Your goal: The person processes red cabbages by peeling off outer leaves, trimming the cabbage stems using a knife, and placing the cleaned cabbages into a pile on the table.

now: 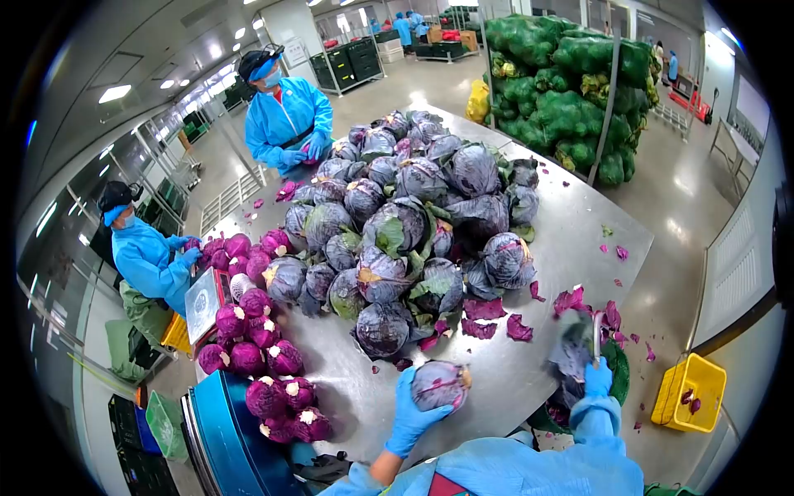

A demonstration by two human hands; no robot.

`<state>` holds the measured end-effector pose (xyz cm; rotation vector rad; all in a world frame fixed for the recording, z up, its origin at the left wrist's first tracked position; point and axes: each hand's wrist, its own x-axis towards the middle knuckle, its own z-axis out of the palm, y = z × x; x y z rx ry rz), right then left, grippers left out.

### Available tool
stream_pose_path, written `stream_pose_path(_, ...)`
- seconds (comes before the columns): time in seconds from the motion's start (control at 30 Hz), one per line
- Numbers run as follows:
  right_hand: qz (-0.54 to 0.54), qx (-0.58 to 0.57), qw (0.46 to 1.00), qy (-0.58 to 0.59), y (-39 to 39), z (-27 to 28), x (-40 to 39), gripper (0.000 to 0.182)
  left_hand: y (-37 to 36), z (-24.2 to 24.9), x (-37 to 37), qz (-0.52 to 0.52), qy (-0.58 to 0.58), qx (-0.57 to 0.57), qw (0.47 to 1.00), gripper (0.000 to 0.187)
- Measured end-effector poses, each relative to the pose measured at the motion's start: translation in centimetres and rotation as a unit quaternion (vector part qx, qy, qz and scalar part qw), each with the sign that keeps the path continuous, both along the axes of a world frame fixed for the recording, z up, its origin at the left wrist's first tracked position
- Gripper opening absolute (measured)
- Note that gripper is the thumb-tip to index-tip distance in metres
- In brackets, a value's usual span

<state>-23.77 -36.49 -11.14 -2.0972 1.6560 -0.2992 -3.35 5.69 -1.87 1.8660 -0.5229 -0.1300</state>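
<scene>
My left hand [411, 417], in a blue glove, is closed around a red cabbage [439, 386] near the table's front edge. Its pale cut stem faces right. At the right edge, my gloved right hand [597, 379] grips a knife [596, 335], its blade pointing away from me. Loose outer cabbage leaves [571, 351] lie or fall just left of the blade, slightly blurred. Below that hand is a green container [617, 374] with leaves in it, partly hidden by my arm. A large heap of untrimmed red cabbages [385, 281] covers the middle of the table.
Peeled cabbages [248, 359] are piled at the left beside a scale [203, 306]. Two co-workers in blue stand across, one [289, 120] holding a cabbage piece. Torn leaves litter the metal table [591, 223]. A yellow crate [689, 393] sits on the floor; green net sacks [562, 107] stand behind.
</scene>
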Motion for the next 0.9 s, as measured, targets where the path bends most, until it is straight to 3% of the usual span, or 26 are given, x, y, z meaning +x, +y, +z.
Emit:
stream_pose_path(0.07,-0.035,-0.018,0.999,0.026,-1.8,-1.3,-3.4,0.031,-2.3,-0.8,0.9,-0.026,-0.008,-0.005,1.000,0.116)
stream_pose_path(0.2,-0.050,-0.019,0.994,0.099,-3.9,-6.2,-10.3,0.036,-5.3,2.5,2.1,-0.072,-0.051,0.050,0.995,0.111)
stream_pose_path(0.3,0.019,0.093,0.976,0.198,-6.1,-8.4,-14.0,0.035,-5.6,3.9,1.8,-0.075,-0.142,0.129,0.979,0.106)
stream_pose_path(0.33,-0.096,-0.010,0.990,0.104,-5.1,-8.7,-13.6,0.029,-5.6,4.3,1.9,-0.079,-0.141,0.148,0.976,0.104)
stream_pose_path(0.43,-0.168,0.012,0.980,-0.107,-0.7,-1.5,-8.1,0.024,-5.4,5.6,2.1,-0.092,-0.123,0.198,0.968,0.099)
stream_pose_path(0.5,-0.023,-0.015,0.959,-0.281,2.4,0.2,-4.0,0.026,-5.5,6.9,2.8,-0.111,-0.105,0.219,0.964,0.095)
stream_pose_path(0.57,0.049,0.139,0.923,-0.354,5.2,0.6,0.8,0.032,-5.8,7.9,2.8,-0.101,-0.065,0.220,0.968,0.088)
stream_pose_path(0.63,0.093,0.324,0.861,-0.380,10.2,7.2,6.0,0.042,-6.1,8.4,2.8,-0.095,-0.034,0.207,0.973,0.081)
stream_pose_path(0.7,0.233,0.346,0.800,-0.431,14.4,10.4,9.6,0.053,-6.7,8.6,2.7,-0.095,-0.012,0.179,0.979,0.072)
stream_pose_path(0.77,0.393,0.273,0.742,-0.470,17.6,13.6,12.1,0.066,-7.8,9.0,2.1,-0.101,0.064,0.118,0.986,0.066)
stream_pose_path(0.8,0.419,0.222,0.765,-0.436,18.0,13.8,12.7,0.065,-8.3,9.0,1.9,-0.101,0.101,0.085,0.986,0.064)
stream_pose_path(0.87,0.467,0.115,0.798,-0.362,18.1,13.5,14.0,0.065,-9.0,8.8,1.7,-0.115,0.070,0.047,0.990,0.058)
stream_pose_path(0.9,0.439,0.146,0.806,-0.369,17.6,12.3,14.3,0.061,-9.4,8.7,1.9,-0.124,0.054,0.026,0.990,0.055)
